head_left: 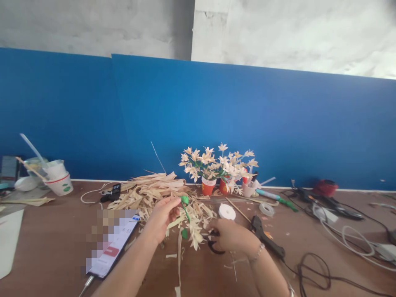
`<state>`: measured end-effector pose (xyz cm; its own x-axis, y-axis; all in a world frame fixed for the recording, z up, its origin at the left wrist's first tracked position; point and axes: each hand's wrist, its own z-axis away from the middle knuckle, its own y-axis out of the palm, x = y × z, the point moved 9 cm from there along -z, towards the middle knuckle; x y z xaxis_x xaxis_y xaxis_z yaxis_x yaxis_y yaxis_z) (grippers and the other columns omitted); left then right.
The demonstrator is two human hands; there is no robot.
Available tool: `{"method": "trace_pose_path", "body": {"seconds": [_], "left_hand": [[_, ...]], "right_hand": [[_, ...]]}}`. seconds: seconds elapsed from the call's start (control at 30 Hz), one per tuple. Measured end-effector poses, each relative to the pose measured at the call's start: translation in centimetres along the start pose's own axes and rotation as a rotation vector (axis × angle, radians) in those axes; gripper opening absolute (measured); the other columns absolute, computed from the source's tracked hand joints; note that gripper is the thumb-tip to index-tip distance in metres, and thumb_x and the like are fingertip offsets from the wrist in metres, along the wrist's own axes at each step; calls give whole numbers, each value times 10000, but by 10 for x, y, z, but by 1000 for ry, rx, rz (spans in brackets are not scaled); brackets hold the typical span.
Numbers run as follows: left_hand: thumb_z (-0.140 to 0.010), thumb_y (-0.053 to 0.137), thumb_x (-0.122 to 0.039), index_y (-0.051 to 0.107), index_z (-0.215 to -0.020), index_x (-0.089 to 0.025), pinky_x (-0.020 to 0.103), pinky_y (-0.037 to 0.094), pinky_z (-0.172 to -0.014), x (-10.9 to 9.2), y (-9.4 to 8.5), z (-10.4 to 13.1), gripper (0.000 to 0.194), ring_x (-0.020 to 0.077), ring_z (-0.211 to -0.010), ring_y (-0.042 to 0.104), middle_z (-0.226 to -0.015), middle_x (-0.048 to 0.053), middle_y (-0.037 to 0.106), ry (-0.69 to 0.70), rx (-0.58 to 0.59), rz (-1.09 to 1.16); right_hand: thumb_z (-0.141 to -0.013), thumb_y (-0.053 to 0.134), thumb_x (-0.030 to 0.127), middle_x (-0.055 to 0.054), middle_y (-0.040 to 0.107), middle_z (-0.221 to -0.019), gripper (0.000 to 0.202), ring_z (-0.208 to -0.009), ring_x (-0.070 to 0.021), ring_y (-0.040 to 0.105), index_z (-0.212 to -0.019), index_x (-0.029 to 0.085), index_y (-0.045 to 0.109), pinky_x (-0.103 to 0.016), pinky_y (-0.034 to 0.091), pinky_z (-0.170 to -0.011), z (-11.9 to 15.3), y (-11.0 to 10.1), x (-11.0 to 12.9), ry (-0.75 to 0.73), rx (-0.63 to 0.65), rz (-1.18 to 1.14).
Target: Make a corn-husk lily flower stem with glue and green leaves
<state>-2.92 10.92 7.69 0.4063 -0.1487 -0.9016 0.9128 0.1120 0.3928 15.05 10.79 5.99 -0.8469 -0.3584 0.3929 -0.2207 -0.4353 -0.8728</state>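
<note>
Above the middle of the desk, my left hand [162, 218] is closed, pinching a handmade flower stem [186, 212] near its top end. Green tape shows at the fingertips, and pale husk-like flowers [194, 234] hang from the stem's lower part. Right of the flowers, my right hand [233, 236] is closed around black-handled scissors [215, 247]; their blades are mostly hidden or blurred. Beneath the left hand spreads a pile of dry tan husk strips [154, 185]. A roll of white tape [227, 212] lies just beyond my right hand.
Red paper cups [208, 188] hold finished flowers at the back. A glue gun [266, 238] with its cord lies right of my right hand, near a clear tape roll [266, 209]. A phone [114, 245] lies left. Tangled cables [346, 235] cover the right side.
</note>
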Motion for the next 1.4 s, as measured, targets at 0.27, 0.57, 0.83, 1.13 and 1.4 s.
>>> {"method": "trace_pose_path", "body": {"seconds": [0.27, 0.57, 0.83, 1.13, 1.4], "left_hand": [[-585, 745, -234, 686, -745, -128, 134, 346, -428, -5, -10, -1, 201, 57, -535, 533, -689, 0, 652, 48, -104, 145], [-653, 709, -174, 682, -737, -111, 170, 493, -624, -9, 0, 1, 108, 121, -724, 638, -783, 59, 710, 110, -31, 264], [-792, 545, -49, 658, -831, -76, 178, 554, -633, -4, 5, 5, 122, 142, -758, 673, -849, 111, 710, 14, -60, 454], [-805, 529, -36, 637, -883, -76, 212, 580, -644, 6, 11, 8, 139, 156, -749, 685, -859, 115, 713, -32, -68, 586], [-829, 498, -42, 633, -848, -83, 237, 586, -659, 3, 9, 7, 142, 156, -738, 687, -837, 110, 714, 7, -89, 645]], "right_hand": [[-640, 577, 184, -12, 642, -741, 295, -611, -115, 528, -922, 180, 664, -198, 374, -536, 7, -22, -18, -74, -11, -308], [-624, 724, 319, 12, 616, -674, 359, -527, -88, 542, -940, 178, 630, -203, 417, -503, 9, -18, 13, -192, 154, -899], [-620, 742, 321, 14, 597, -721, 377, -544, -83, 547, -940, 165, 618, -221, 464, -538, 6, -21, 13, -216, 124, -978], [-584, 776, 338, 15, 599, -703, 406, -584, -93, 537, -916, 161, 622, -218, 441, -550, -12, -12, 27, -282, 3, -1024], [-566, 785, 338, 32, 583, -662, 423, -548, -88, 513, -911, 166, 609, -222, 418, -529, -15, -10, 30, -277, -36, -1060]]}}
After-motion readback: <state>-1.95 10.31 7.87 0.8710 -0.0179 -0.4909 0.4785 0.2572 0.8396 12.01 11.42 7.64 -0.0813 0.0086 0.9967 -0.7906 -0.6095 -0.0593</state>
